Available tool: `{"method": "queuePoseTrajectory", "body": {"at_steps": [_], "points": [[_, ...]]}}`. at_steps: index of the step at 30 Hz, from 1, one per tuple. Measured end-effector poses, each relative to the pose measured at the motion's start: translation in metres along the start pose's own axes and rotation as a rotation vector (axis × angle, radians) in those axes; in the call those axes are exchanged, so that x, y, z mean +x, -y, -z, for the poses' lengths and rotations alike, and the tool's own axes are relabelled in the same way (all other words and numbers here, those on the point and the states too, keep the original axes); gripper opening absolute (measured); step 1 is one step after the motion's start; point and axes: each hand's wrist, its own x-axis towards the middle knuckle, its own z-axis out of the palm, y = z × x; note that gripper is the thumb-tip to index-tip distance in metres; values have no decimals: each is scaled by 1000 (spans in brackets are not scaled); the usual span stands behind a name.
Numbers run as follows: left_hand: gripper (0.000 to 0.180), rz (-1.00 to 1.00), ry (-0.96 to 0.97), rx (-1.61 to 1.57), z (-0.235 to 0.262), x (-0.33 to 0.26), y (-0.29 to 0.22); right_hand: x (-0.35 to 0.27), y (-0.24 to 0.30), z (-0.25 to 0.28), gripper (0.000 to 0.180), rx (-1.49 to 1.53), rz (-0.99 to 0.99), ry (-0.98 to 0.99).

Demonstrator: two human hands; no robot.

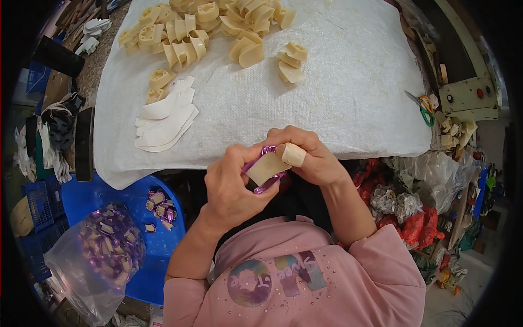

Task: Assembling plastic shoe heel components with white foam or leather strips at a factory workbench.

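Close to the table's near edge, both hands hold a shoe-heel-like piece (267, 168) with a cream face and shiny purple covering around its sides. My left hand (229, 182) wraps its fingers round the left and lower sides. My right hand (316, 155) grips the upper right side, its thumb pressed at the rim. Around that thumb is a beige wrapping (293, 155). Fingers hide part of the purple covering. Left of the hands, a fanned stack of white curved sheets (168, 122) lies on the white woven cloth (354, 71).
Bare beige heel-shaped pieces (185, 46) are heaped at the far left, with a few (292, 61) apart. Orange-and-green-handled scissors (425, 110) lie at the right edge. A blue tub (173, 240) at lower left holds purple-covered pieces (111, 240), many in a clear bag.
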Motion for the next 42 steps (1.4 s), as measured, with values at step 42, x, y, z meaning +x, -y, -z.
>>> {"method": "queuePoseTrajectory", "body": {"at_steps": [42], "points": [[47,326,-447,120,57,-68,52,63,-7,-38,25,-977,248,-30]]}}
